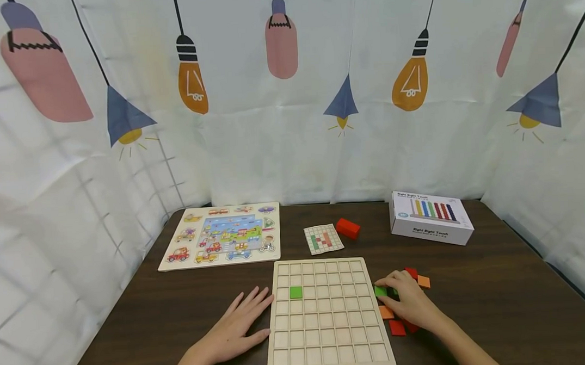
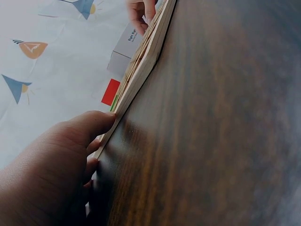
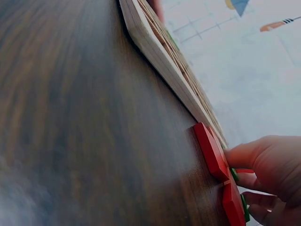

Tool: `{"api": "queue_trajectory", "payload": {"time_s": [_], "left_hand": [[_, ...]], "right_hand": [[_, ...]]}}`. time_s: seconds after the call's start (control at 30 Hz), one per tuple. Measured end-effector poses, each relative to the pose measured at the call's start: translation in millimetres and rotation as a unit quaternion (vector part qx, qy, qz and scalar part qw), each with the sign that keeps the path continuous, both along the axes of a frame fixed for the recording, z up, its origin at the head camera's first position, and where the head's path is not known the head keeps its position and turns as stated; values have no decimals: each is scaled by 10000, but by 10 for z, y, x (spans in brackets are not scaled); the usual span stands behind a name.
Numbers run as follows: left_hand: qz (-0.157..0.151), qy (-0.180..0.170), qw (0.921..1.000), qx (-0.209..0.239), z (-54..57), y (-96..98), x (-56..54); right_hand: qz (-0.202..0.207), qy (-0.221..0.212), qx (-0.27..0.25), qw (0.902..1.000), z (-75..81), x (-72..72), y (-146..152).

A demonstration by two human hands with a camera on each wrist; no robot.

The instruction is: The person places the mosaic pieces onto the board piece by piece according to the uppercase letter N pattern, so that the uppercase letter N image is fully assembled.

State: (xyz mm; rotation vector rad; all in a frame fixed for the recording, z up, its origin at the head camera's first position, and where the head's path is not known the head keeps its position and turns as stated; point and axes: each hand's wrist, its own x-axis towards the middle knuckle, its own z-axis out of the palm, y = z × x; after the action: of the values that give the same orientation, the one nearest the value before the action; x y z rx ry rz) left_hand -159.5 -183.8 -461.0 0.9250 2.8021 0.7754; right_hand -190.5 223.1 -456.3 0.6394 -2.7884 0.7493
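A square wooden grid board [image 1: 328, 321] lies on the table, with one green tile [image 1: 295, 292] in a cell toward its upper left. My left hand [image 1: 237, 327] rests flat, fingers spread, its fingertips and thumb touching the board's left edge; the left wrist view shows the thumb against that edge. Just past the board's right side, my right hand [image 1: 409, 298] pinches another green tile [image 1: 380, 291] between thumb and index finger. Red tiles [image 1: 397, 327] and orange tiles [image 1: 386, 312] lie around and partly beneath that hand, which hides some of the pile.
Behind the board lie a pattern card [image 1: 323, 239] with coloured squares and a red block [image 1: 348, 228]. A picture puzzle board [image 1: 226, 234] sits at the back left, a white box [image 1: 430, 218] at the back right. A printed curtain [image 1: 301, 149] hangs behind the table.
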Motion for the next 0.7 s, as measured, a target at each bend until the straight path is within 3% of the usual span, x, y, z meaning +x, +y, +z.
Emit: {"api": "queue_trajectory", "payload": {"time_s": [0.7], "left_hand": [[-18,74,10000,6,-3,-1,8]], "right_hand": [[-33,437,-279,9987,102,-37,-62]]}}
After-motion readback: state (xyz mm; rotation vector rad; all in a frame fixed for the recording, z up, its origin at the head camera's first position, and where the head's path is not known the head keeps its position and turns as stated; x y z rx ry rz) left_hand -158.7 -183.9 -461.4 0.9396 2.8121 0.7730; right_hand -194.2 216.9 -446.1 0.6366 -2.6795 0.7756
